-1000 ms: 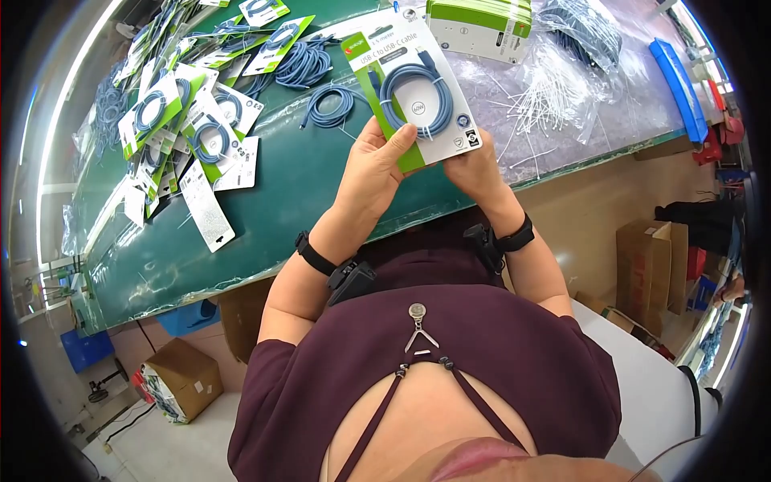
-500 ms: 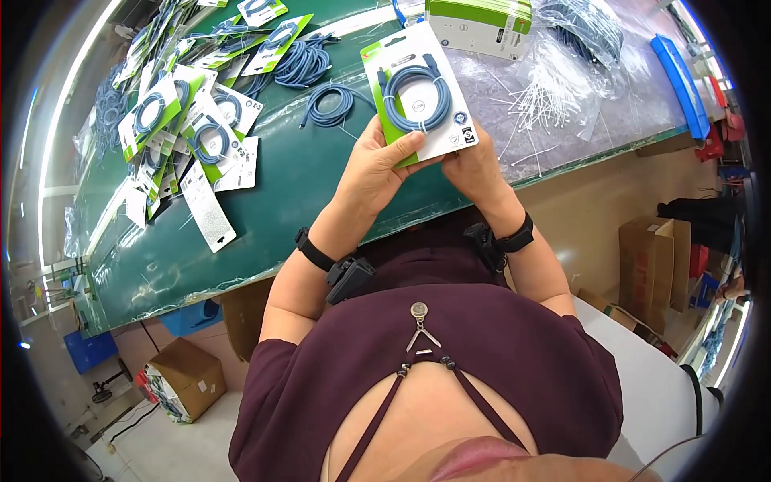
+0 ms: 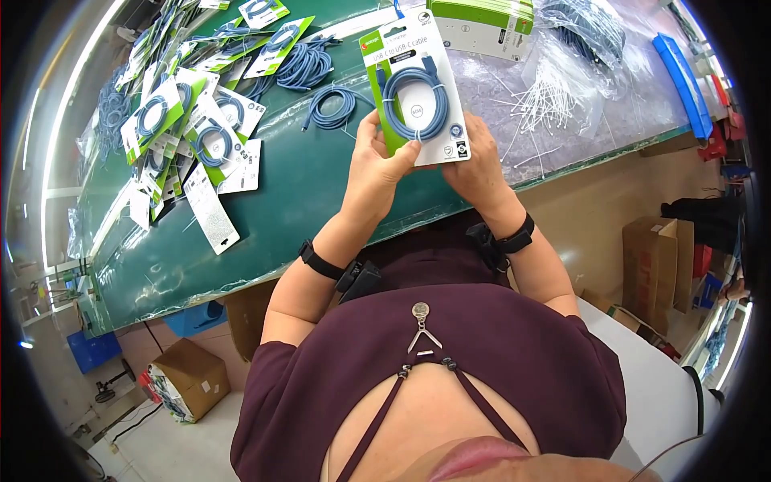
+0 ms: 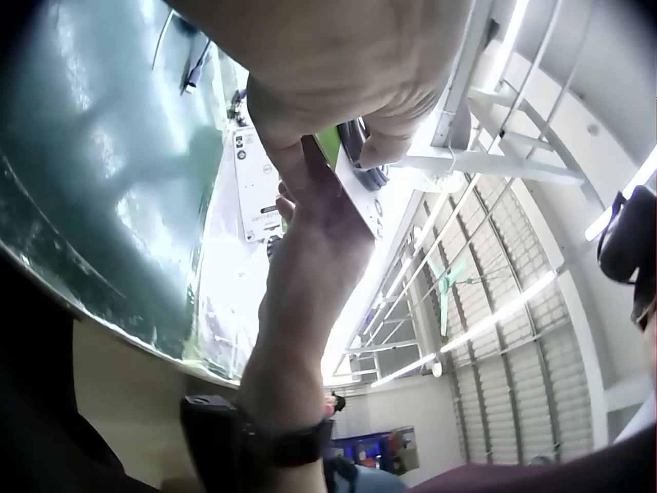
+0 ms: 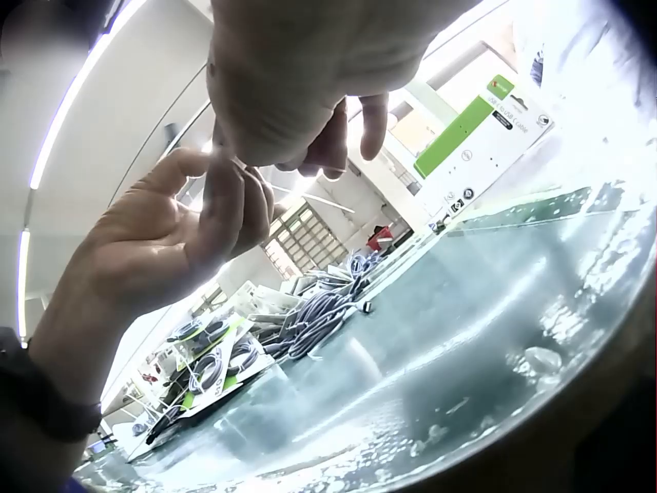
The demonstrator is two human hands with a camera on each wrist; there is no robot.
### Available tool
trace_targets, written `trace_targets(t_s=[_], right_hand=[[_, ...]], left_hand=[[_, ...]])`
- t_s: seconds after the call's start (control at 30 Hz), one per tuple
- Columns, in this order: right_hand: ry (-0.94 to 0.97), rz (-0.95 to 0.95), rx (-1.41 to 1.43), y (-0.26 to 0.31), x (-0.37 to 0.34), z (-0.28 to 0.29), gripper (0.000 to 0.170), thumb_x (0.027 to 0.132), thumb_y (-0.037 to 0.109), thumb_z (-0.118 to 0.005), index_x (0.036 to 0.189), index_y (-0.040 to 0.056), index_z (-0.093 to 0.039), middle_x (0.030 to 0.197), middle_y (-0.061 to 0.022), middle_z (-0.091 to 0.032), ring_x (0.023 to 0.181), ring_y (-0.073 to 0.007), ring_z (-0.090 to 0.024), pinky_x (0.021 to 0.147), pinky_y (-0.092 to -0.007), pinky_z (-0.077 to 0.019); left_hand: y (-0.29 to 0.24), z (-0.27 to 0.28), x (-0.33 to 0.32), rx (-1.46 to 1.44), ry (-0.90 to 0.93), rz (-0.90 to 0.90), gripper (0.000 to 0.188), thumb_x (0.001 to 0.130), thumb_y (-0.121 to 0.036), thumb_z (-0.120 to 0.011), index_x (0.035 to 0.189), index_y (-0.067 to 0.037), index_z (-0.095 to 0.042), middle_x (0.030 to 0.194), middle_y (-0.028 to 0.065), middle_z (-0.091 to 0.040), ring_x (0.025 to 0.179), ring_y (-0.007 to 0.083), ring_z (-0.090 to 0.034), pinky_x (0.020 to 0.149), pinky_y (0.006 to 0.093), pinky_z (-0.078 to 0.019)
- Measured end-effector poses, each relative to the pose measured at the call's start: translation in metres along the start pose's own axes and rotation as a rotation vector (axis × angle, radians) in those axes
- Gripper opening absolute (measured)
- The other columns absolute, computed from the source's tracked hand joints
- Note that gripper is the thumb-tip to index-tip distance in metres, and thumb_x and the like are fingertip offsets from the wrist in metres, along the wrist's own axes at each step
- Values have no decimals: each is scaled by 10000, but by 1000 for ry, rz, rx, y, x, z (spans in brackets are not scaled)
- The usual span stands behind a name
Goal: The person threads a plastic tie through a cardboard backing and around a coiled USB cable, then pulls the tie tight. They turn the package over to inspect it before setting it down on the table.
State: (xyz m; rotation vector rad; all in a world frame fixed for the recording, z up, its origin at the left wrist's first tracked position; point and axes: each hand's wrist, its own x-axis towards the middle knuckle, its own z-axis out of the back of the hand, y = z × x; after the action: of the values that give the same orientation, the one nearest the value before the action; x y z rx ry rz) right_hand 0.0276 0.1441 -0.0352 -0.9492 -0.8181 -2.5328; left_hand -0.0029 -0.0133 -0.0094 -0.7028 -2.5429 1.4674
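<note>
In the head view, a green and white USB-C cable card (image 3: 452, 88) is held up over the table, its printed front facing me. A coiled blue cable (image 3: 442, 108) is fastened to it with white ties. My left hand (image 3: 373, 177) grips the lower left edge, thumb on the front by the coil and fingers behind. At the lower right edge my right hand (image 3: 480, 169) holds the card from behind, its fingertips hidden by it. Both hands meet close together at the card in the right wrist view. A loose blue cable coil (image 3: 331, 107) lies left of the card.
Packaged cables (image 3: 213, 145) and loose blue cables (image 3: 301, 68) are piled on the green table (image 3: 297, 189) at left. Farther back stand stacked cards (image 3: 482, 36). White ties (image 3: 542, 104) and a plastic bag (image 3: 590, 28) lie at right, near a blue tray (image 3: 681, 84).
The card has tipped from leaning right to nearly upright, after a brief tilt that put glare on its print. Both hands keep their hold, the right staying behind the lower right edge.
</note>
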Motion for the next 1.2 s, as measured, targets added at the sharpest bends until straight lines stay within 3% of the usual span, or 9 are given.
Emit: trace_targets(t_s=[0.17,0.47,0.7,0.73,0.8,0.83,1.0,1.13,1.2], right_hand=[[31,12,-17,-3,-5,-3,306,694,24,-628,987,-25,-556,915,-150,-569,846,-330,-559,767,-407,-454],[3,-17,13,-2,-6,-5,277,710,37,-640,977,-4,-575,895,-128,-586,862,-319,-573,799,-413,-450],[-12,-13,59,-16,-14,-17,259,716,48,-645,971,32,-602,886,-107,-613,874,-319,-579,806,-416,-453],[24,-118,138,-14,-17,-18,262,717,40,-653,975,33,-614,933,-115,-614,915,-322,-581,830,-415,-455],[99,-315,296,-10,-20,-16,267,719,23,-671,984,34,-639,1028,-133,-617,997,-329,-585,876,-412,-461],[99,-296,301,-9,-16,-13,267,719,23,-671,984,34,-639,1028,-133,-617,997,-329,-585,876,-412,-461],[55,-151,43,-18,2,-1,326,745,-47,-614,1058,17,-544,1015,-199,-569,942,-397,-548,813,-440,-453],[211,-335,174,-13,-9,-1,298,755,-80,-589,1037,13,-556,1012,-165,-563,941,-349,-547,843,-416,-446],[214,-234,116,-15,-19,-6,289,757,-73,-592,1030,17,-560,1009,-157,-564,937,-342,-546,843,-414,-442]], left_hand=[[3,0,-3,311,-18,-209,677,827,65,-557,1391,44,-184,1213,156,-471,952,190,-592,612,265,-580],[11,0,-7,350,-55,-277,720,827,77,-547,1410,20,-128,1215,157,-472,956,180,-589,561,238,-552],[15,3,-9,202,-15,-282,575,882,0,-588,1342,0,-244,1184,112,-520,980,158,-587,766,324,-560],[16,7,-9,203,-21,-284,575,882,0,-588,1342,0,-244,1184,112,-520,980,158,-587,766,324,-560],[14,19,-5,22,55,-49,476,902,-35,-582,1291,-27,-308,1169,89,-539,999,160,-589,830,349,-540],[11,23,-2,-67,96,58,427,912,-53,-579,1266,-41,-340,1161,78,-548,1009,161,-591,863,362,-530],[2,38,0,-294,0,36,268,940,-57,-529,1182,-110,-426,1130,53,-571,1028,179,-599,873,378,-524],[-5,87,2,-345,-67,20,291,933,-73,-550,1190,-134,-428,1124,53,-575,1018,184,-604,833,361,-531],[-21,120,12,-310,-123,-85,295,929,-78,-559,1184,-136,-422,1104,51,-576,985,184,-608,799,340,-530]])
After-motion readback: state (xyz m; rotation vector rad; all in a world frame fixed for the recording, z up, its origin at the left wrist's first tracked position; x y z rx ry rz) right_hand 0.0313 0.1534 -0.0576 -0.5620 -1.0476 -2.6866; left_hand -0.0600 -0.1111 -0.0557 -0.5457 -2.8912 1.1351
